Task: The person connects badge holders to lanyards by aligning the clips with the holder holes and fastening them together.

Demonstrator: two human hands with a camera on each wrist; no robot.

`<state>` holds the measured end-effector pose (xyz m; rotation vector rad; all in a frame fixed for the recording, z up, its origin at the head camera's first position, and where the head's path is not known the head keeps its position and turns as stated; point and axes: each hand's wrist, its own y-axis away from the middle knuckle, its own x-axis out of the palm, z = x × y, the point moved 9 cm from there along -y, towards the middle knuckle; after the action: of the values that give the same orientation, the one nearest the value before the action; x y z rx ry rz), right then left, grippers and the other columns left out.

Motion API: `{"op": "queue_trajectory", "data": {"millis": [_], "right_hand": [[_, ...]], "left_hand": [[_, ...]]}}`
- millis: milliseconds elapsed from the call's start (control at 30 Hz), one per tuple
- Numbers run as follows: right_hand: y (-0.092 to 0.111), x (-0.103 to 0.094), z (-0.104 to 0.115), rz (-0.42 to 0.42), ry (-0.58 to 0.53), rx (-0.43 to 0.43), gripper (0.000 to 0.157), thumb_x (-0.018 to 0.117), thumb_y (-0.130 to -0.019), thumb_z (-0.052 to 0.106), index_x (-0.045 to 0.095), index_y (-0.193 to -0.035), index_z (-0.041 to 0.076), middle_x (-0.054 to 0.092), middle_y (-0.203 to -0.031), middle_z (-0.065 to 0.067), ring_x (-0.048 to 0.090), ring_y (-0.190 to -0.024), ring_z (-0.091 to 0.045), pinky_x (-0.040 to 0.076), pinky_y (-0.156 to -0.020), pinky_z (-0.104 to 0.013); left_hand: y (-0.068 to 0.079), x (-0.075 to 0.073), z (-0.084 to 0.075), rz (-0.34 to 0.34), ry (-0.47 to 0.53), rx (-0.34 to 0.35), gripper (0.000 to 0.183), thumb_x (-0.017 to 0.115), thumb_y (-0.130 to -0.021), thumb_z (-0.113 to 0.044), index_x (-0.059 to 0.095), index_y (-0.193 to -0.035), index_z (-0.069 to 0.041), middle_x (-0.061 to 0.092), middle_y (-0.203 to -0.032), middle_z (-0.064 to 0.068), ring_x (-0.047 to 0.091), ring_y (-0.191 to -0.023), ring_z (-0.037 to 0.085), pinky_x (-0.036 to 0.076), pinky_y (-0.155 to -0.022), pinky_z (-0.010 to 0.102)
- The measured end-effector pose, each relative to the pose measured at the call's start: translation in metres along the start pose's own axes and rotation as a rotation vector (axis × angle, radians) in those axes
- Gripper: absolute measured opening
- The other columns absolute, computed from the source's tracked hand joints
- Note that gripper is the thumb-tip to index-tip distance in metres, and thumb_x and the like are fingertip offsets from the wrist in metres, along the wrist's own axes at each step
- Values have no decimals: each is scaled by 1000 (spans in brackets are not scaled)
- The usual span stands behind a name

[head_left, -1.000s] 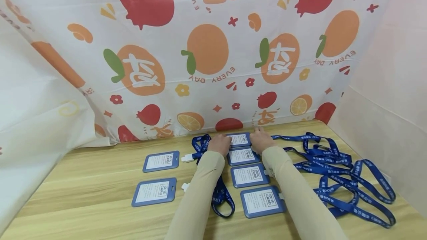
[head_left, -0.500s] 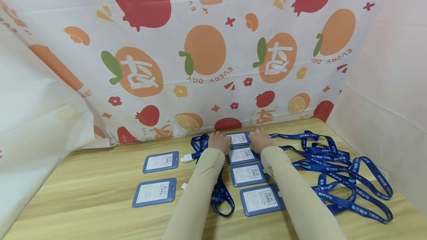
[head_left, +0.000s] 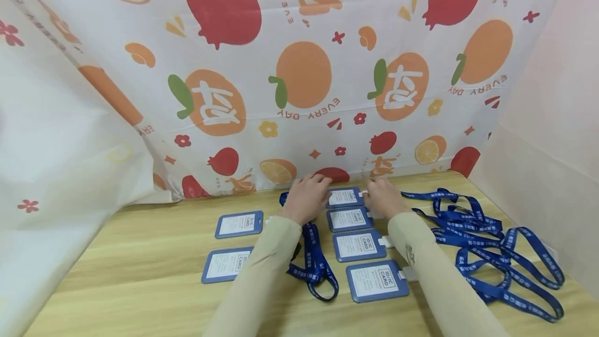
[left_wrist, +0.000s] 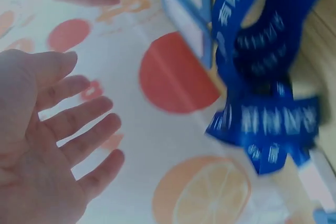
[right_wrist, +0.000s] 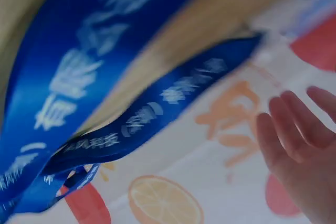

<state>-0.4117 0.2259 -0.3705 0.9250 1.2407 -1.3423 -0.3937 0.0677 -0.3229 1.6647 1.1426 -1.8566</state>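
My left hand (head_left: pixel 306 197) is raised just left of the farthest card holder (head_left: pixel 345 197), its fingers spread and free in the left wrist view. My right hand (head_left: pixel 385 196) is near that holder's white clip; the right wrist view shows its fingers (right_wrist: pixel 294 124) extended, with nothing held. Below the far holder, a second card holder (head_left: pixel 349 218), a third (head_left: pixel 359 245) and the nearest one (head_left: pixel 378 281) lie in a column, all blue-framed with white inserts. A blue lanyard (head_left: pixel 312 259) lies bunched under my left forearm, and other blue lanyards (head_left: pixel 486 243) spread out at the right.
Two more card holders lie at the left, an upper one (head_left: pixel 239 224) and a lower one (head_left: pixel 226 265) partly behind my sleeve. Behind the wooden table (head_left: pixel 117 274) hangs a fruit-print cloth (head_left: pixel 299 134). A pale wall (head_left: pixel 552 144) borders the right side.
My left hand has lifted from the far card holder and shifted left. My right hand has moved slightly right, uncovering the holder's white clip. The head view has shifted a little.
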Motion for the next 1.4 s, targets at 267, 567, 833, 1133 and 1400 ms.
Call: {"op": "queue_trajectory", "data": {"millis": [267, 567, 833, 1133, 1400], "right_hand": [[43, -39, 11, -35, -175, 12, 39, 64, -101, 17, 62, -132, -6, 58, -135, -28, 53, -127, -47, 45, -102, -61], [103, -43, 13, -12, -285, 71, 39, 64, -101, 19, 64, -129, -8, 59, -133, -29, 53, -125, -48, 46, -99, -63], [117, -44, 20, -65, -279, 27, 36, 67, -99, 16, 65, -125, -8, 62, -128, -29, 56, -121, -49, 48, -96, -63], [121, -53, 14, -84, -299, 46, 38, 65, -100, 17, 63, -131, -6, 57, -135, -30, 51, -127, -51, 44, -98, -67], [122, -58, 18, -102, -299, 15, 37, 66, -100, 15, 63, -131, -5, 56, -137, -30, 51, -126, -51, 45, -97, -66]], "left_hand": [[71, -39, 19, -135, 110, 40, 27, 71, -97, -16, 70, -121, -4, 70, -118, 13, 65, -110, 32, 53, -96, 49], [158, -60, 39, -212, 60, -4, 26, 77, -91, -11, 73, -115, -4, 72, -113, 12, 67, -106, 32, 56, -87, 52], [197, -66, 68, -146, 28, -74, 27, 80, -88, -9, 74, -113, -4, 72, -112, 14, 67, -104, 36, 56, -82, 56], [207, -82, 92, -162, 32, -120, 23, 76, -92, -11, 74, -113, -2, 71, -112, 17, 68, -102, 39, 56, -83, 57], [208, -79, 98, -96, 36, -171, 25, 74, -94, -13, 73, -117, -2, 71, -115, 18, 67, -104, 39, 55, -85, 57]]}}
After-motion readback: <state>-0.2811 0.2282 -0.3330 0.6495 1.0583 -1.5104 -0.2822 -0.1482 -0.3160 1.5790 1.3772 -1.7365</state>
